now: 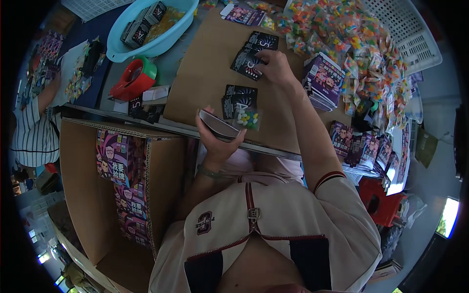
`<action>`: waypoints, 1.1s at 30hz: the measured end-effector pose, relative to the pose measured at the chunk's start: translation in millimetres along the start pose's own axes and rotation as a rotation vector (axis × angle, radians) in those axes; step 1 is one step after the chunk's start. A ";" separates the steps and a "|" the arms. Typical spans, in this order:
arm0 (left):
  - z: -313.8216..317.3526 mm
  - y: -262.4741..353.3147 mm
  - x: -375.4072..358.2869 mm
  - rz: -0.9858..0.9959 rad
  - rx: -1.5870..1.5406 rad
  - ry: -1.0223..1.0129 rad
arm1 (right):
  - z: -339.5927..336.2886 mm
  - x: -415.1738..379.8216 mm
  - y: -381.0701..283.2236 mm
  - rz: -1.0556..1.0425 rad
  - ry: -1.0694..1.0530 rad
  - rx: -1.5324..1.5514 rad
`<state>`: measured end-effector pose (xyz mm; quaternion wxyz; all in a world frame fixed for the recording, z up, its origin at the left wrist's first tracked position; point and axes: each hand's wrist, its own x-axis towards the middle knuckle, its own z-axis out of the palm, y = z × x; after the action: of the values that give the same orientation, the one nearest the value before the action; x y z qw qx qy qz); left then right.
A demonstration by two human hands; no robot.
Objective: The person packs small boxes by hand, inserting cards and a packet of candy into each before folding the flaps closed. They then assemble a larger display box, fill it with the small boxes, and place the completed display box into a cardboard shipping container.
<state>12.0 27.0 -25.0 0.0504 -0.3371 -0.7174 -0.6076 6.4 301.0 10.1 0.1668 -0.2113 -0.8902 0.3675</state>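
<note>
In my left hand (218,142), at the near edge of the work surface, is a stack of dark cards (218,124) with pale edges showing. The fingers of my right hand (277,67) are bent down onto the edge of a black card (245,63) printed with a 5. Another black card (264,39) marked 5 overlaps it at the far side. Closer to me, overlapping black cards (239,97), one marked with an A, have a clear bag of coloured candies (246,118) at their lower edge.
Purple printed boxes (323,80) are stacked right of the cardboard sheet (195,73). Behind them spreads a heap of candy bags (337,34). A blue basin (168,36) with black cards and a red tape dispenser (132,80) are left. An open carton (168,190) holds purple boxes. Another person (36,127) works far left.
</note>
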 end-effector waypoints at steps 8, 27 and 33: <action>1.4 -1.6 -0.8 0.039 0.033 0.024 | 6.7 0.6 3.5 -0.063 0.062 -0.117; 2.2 -3.9 -1.1 0.017 -0.016 0.032 | 12.4 -130.5 -54.6 -0.295 -0.091 0.163; -0.7 0.2 0.7 0.058 -0.069 -0.003 | 26.6 -157.3 -59.4 -0.227 0.065 0.192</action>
<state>11.3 26.6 -24.3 0.0552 -0.3604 -0.6859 -0.6298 113.9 168.9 12.9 0.2555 -0.1043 -0.8632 0.4228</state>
